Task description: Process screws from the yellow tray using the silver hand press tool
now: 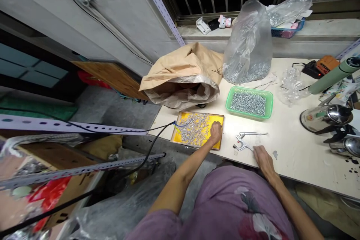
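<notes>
My left hand [215,131] reaches into the yellow tray [219,119] at its right side, fingers curled down among the small metal pins [194,129] that fill it. What the fingers hold is hidden. My right hand [261,155] rests flat on the white table [295,150] near its front edge, fingers stretched toward a metal hand tool [244,140] that lies just left of them, close to the fingertips.
A green basket [249,102] of metal pins stands behind the tool. Farther back lie a clear plastic bag [249,45] of pins and a tan paper sack [184,71]. A steel kettle [326,117] and a green bottle [333,77] stand at the right. A black cable [157,135] runs to the tray.
</notes>
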### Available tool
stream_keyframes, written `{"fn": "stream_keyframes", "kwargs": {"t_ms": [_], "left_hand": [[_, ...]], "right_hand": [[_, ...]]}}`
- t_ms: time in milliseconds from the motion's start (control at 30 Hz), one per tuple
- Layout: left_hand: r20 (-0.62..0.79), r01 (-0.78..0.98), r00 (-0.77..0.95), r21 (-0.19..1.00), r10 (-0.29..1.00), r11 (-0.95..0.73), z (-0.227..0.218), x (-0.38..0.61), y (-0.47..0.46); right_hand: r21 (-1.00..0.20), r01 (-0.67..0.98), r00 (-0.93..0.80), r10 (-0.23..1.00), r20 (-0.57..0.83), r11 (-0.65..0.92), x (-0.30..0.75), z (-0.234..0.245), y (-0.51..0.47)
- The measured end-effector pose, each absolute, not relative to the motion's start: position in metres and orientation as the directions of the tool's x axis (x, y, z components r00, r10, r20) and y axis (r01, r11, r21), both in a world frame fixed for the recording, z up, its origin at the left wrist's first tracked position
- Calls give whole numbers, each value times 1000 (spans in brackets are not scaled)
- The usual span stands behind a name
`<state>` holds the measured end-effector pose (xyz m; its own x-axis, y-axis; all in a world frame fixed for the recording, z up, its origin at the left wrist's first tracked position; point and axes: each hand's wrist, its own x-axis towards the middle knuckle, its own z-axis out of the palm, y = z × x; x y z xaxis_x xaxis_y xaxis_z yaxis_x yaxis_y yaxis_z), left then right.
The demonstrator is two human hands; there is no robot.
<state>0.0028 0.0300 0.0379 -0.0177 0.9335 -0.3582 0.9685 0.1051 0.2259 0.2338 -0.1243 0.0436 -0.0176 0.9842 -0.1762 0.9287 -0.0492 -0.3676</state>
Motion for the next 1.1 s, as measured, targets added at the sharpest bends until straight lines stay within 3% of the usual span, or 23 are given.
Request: {"fn": "stream_keyframes", "kwargs": {"t_ms": [167, 267, 433, 600, 833, 1000, 1100], "left_hand": [[-385, 991, 22, 129, 923, 30, 38, -6, 20], [-394, 984, -44, 140, 918, 107, 38, -14, 16], [-341, 933, -169, 247, 925, 262, 37, -21, 10], [-360, 891, -257, 271, 897, 364, 37, -23, 5], [-369, 794, -116, 523, 922, 309, 46, -3, -14], [-305, 758, -107, 591, 946, 276, 53, 17, -35], [-333, 742, 14, 635, 943, 213, 53, 31, -40]], "right_hand": [[-223, 973, -144, 924, -355, 66, 231, 56, -110], [-175, 979, -167, 899, -404, 103, 230, 64, -105], [-118, 985, -164, 900, -403, 127, 236, 74, -100], [-109, 987, -155, 892, -424, 120, 247, 74, -93], [-104, 988, -144, 894, -424, 110, 247, 70, -93], [-113, 988, -142, 898, -416, 104, 247, 69, -94], [-113, 988, -147, 897, -417, 109, 247, 68, -94]]}}
